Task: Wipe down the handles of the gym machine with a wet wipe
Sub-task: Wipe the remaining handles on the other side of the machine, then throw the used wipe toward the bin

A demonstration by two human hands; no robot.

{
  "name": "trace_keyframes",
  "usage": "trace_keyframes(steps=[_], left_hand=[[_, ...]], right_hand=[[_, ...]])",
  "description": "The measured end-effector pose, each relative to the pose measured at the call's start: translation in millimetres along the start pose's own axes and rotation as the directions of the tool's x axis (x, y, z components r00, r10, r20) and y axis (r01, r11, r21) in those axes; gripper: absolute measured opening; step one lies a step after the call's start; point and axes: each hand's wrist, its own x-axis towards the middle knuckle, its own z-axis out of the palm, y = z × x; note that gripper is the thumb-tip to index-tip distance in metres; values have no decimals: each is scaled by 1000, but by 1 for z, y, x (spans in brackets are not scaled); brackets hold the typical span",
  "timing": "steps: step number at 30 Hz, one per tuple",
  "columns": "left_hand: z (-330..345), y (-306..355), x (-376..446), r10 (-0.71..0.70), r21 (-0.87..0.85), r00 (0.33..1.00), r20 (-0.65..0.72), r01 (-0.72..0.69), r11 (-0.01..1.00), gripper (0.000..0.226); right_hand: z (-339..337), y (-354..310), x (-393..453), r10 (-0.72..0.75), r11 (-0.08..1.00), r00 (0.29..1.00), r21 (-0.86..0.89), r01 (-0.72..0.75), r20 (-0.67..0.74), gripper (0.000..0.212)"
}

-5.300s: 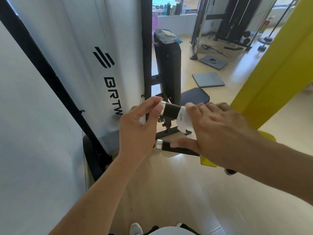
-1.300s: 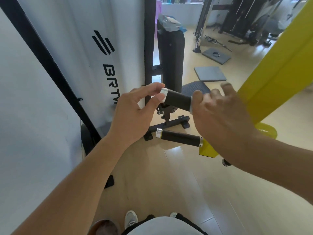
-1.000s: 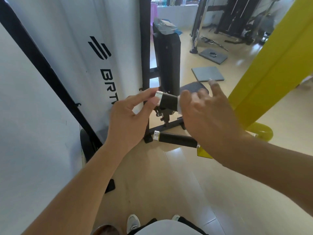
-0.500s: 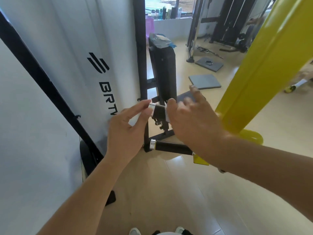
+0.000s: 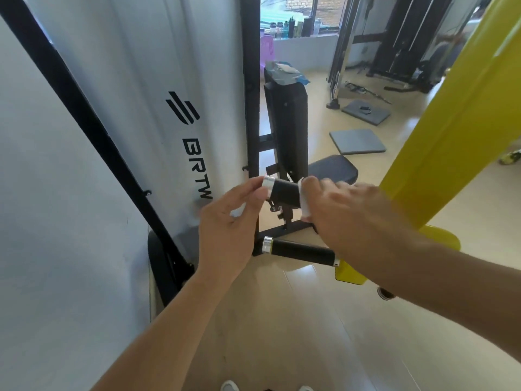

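Two black handles with silver end caps stick out leftward from the yellow machine arm (image 5: 451, 131). My left hand (image 5: 228, 230) pinches the silver cap of the upper handle (image 5: 283, 190) between thumb and fingers. My right hand (image 5: 349, 215) wraps a white wet wipe (image 5: 304, 201) around the same handle's right part, covering most of it. The lower handle (image 5: 298, 251) lies free below my hands, with nothing touching it.
A white machine shroud (image 5: 169, 108) with black frame bars stands close on the left. Behind the handles are a black backrest (image 5: 286, 131) and seat pad (image 5: 332, 167). Grey mats (image 5: 356, 141) lie on the wooden floor; more gym machines (image 5: 394, 38) stand at the back.
My right hand has slid back to the right along the upper handle, baring more black grip, and the white wipe shows at its edge. My left hand keeps hold of the silver cap.
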Motion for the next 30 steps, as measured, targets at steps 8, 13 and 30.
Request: trace_keyframes(steps=[8, 13, 30], left_hand=[[-9, -37, -69, -223, -305, 969, 102, 244, 920, 50], [-32, -62, -140, -530, -645, 839, 123, 474, 600, 95], [-101, -157, -328, -872, -708, 396, -287, 525, 472, 29]], right_hand=[[-17, -22, -44, -104, 829, 915, 474, 296, -389, 27], [38, -92, -39, -182, 179, 982, 984, -6, 39, 8], [187, -265, -125, -643, 129, 727, 970, -205, 239, 35]])
